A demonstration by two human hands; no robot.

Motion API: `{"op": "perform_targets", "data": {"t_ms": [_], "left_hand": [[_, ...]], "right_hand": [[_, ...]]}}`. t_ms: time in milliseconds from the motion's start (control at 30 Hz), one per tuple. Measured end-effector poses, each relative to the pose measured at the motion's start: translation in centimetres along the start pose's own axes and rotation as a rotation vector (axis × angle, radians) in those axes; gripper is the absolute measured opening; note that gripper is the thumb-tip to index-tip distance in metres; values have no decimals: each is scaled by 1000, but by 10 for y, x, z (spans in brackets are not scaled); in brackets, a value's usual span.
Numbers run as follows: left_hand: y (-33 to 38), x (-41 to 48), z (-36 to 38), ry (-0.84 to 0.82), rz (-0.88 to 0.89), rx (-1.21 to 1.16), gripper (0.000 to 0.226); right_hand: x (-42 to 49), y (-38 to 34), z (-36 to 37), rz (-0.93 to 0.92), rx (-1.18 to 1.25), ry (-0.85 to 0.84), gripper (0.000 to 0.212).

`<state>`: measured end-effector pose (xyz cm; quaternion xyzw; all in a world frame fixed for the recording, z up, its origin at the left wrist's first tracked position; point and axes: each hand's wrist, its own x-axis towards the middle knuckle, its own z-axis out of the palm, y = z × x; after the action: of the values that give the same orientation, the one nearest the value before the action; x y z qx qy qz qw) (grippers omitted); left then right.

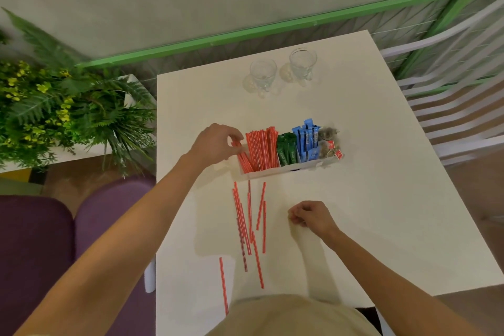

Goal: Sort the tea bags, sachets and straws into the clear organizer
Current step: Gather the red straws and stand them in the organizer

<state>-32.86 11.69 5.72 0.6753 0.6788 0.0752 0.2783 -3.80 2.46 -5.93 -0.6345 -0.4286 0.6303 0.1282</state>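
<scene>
The clear organizer [286, 169] stands mid-table. Its left section is packed with red straws [260, 148]; green sachets [287, 148], blue sachets [308, 138] and tea bags [328, 144] with red tags fill the sections to the right. My left hand [215, 143] is at the organizer's left end, fingers pinching a few red straws that lean into it. Several loose red straws [249, 222] lie scattered on the table in front of the organizer, one [223, 285] apart near the front edge. My right hand [309, 216] rests on the table with curled fingers; nothing shows in it.
Two empty glasses [263, 73] [302, 61] stand at the table's far side. A plant [68, 106] and purple chairs [38, 248] are to the left, a white slatted chair [458, 106] to the right. A green rail runs behind the white table [381, 213].
</scene>
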Motion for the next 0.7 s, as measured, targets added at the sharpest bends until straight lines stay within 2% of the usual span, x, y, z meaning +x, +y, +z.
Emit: {"op": "perform_targets", "data": {"t_ms": [100, 167, 300, 433, 533, 633, 700], "left_hand": [[-5, 0, -3, 282, -32, -167, 17], [-13, 4, 0, 388, -80, -187, 19], [-18, 8, 22, 224, -164, -245, 42], [-15, 16, 36, 165, -162, -252, 17], [-12, 23, 40, 220, -201, -283, 27], [-9, 25, 42, 253, -232, -329, 18], [-4, 22, 42, 234, -212, -346, 21]], "right_hand": [[1, 1, 1, -2, -4, -1, 19], [1, 1, 1, 2, 4, -1, 20], [1, 0, 0, 4, 6, -1, 20], [0, -1, 2, 11, 6, -3, 20], [-1, -1, 1, 14, 24, -1, 20], [-1, 0, 0, 17, 28, 4, 20], [-1, 1, 0, 19, 24, 5, 20]]}}
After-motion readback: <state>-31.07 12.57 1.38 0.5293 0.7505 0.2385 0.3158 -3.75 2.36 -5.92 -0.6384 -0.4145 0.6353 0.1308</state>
